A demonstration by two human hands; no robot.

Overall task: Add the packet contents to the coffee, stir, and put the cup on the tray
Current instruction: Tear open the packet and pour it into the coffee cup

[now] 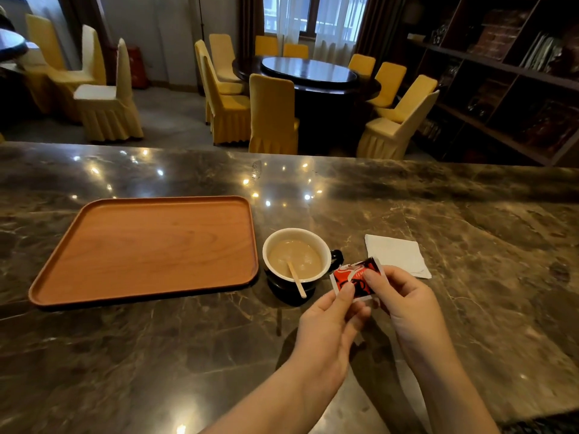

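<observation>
A dark cup (296,257) with a white inside stands on the marble counter, holding milky coffee. A wooden stir stick (297,279) leans in it over the near rim. Just right of the cup, both hands pinch a small red and black packet (355,277) with white edges. My left hand (329,327) grips its lower left corner, and my right hand (404,300) grips its right side. The packet's top edge looks partly torn. An empty orange-brown wooden tray (147,249) lies left of the cup.
A white paper napkin (396,255) lies flat on the counter behind my right hand. The counter's far edge runs across the middle of the view. Beyond it are yellow covered chairs, a dark round table and dark shelving at the right.
</observation>
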